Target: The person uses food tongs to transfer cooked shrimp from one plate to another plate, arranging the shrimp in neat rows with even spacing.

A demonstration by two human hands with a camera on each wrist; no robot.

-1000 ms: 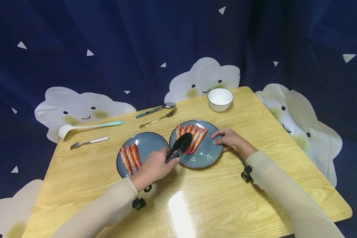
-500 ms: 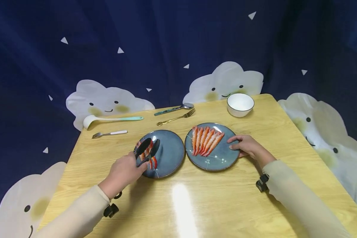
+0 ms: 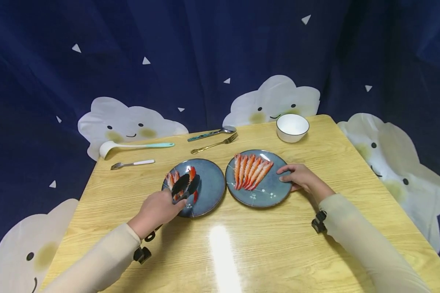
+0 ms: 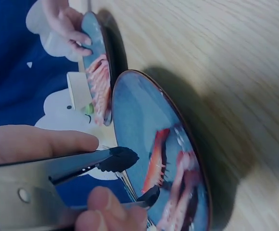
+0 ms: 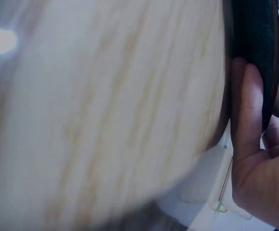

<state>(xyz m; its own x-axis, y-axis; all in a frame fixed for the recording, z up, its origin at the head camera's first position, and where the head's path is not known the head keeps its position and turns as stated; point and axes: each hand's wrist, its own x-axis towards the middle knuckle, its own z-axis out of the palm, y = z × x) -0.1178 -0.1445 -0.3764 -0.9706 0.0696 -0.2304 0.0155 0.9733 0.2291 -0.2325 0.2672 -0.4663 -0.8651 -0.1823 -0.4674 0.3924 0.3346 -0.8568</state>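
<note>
My left hand (image 3: 155, 213) grips a pair of tongs (image 3: 179, 185) with black tips, low over the left blue plate (image 3: 210, 183). In the left wrist view the tips stand apart near a red-and-white shrimp (image 4: 155, 161); whether they touch it I cannot tell. Two more shrimp (image 4: 180, 190) lie beside it. On the right blue plate (image 3: 262, 198), several shrimp (image 3: 250, 171) lie fanned in a row. My right hand (image 3: 302, 179) holds that plate's right rim, thumb above and fingers underneath, as the right wrist view shows from below.
Behind the plates lie a spoon (image 3: 212, 133) and a gold fork (image 3: 216, 143). A white bowl (image 3: 292, 127) stands at the back right. Toward the left are a ladle (image 3: 137, 145) and a white-handled fork (image 3: 133, 164). A dark blue curtain (image 3: 190, 49) hangs behind the table.
My left hand has carried the tongs leftward from over the right plate's shrimp to the left plate's shrimp. The head view has shifted. My right hand keeps its hold on the right plate.
</note>
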